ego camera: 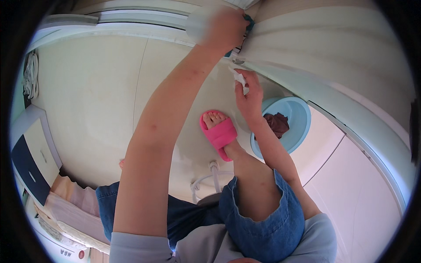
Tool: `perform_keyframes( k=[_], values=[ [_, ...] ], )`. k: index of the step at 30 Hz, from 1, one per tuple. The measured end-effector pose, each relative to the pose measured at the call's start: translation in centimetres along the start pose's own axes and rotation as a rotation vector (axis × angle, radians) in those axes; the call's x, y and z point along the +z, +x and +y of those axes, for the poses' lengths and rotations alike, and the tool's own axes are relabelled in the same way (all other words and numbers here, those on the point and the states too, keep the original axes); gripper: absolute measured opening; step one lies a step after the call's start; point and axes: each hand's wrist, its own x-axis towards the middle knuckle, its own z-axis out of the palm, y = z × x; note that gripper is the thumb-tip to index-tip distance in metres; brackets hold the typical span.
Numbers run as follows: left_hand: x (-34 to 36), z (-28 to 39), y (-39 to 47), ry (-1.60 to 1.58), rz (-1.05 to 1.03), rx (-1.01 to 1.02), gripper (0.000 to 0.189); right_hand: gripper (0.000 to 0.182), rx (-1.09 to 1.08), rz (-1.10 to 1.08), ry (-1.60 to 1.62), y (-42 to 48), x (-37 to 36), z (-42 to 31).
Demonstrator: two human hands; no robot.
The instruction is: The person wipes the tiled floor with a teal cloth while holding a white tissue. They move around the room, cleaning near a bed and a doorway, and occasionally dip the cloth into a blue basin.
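Note:
At the top, my left hand (228,28) is blurred and reaches to the right end of a white sliding-door or window track (141,21). A dark teal piece (250,23), seemingly cloth, shows past its fingers and below the wrist; the rest is hidden by the hand. My right hand (250,93) pinches a crumpled white tissue (240,79) between thumb and fingers. It is held below the corner where the track meets the pale side frame (283,80). Beneath my right forearm stands a light blue plastic basin (301,123) holding a crumpled dark brown cloth (279,124).
My foot in a pink slipper (218,130) rests on the cream tiled floor (88,88). White stool legs (214,174) stand below me. A pale curtain (329,36) hangs at right. At left are a bundled white cord (31,75), a drawer cabinet (36,157) and a cloth-covered bed (69,208).

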Motion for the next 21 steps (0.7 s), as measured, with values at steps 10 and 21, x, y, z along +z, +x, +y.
perform_keyframes(
  k=[10,21],
  values=[
    [-4.5,-9.1,-8.3,0.066,0.251,-0.127,0.038,0.033,0.043,-0.023,0.02,-0.6,0.1,0.0],
    [0.7,0.9,-8.2,-0.083,0.184,-0.085,0.047,0.031,0.015,-0.028,0.018,0.1,1.0,-0.4]
  ],
)
